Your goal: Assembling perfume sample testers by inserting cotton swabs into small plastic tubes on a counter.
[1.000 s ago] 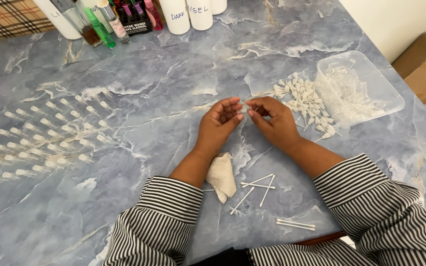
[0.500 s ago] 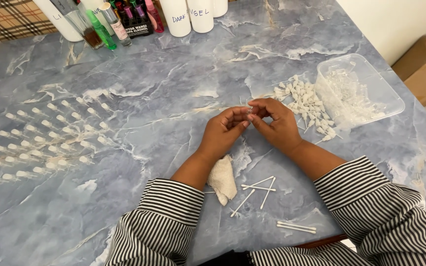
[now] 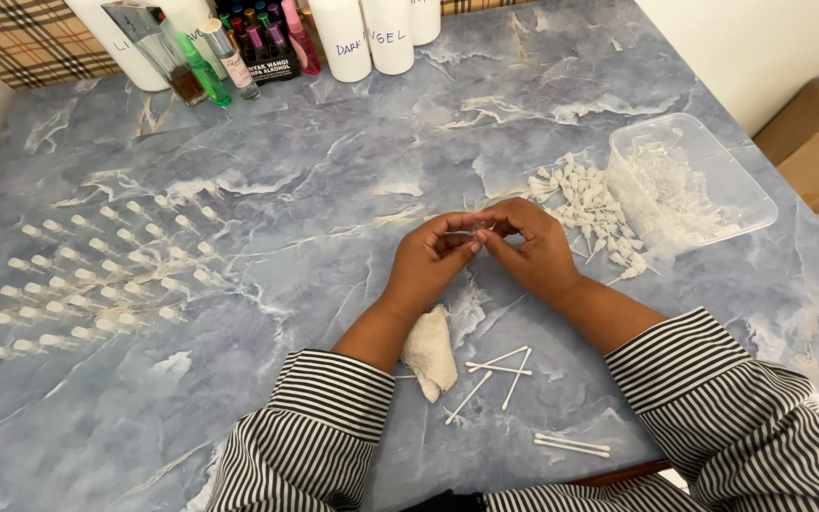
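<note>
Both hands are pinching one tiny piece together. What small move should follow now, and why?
Probably set it down with the rows of small white pieces: left hand and right hand meet on one tiny clear item, and the loose pile waits beside the clear tray.

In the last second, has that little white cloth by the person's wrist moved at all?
No. The white cloth lies in the same spot on the marble table, just left of the loose cotton swabs, under the left hand.

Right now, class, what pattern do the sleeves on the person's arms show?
Thin black and white stripes on both sleeves, clearest in the head view.
</note>
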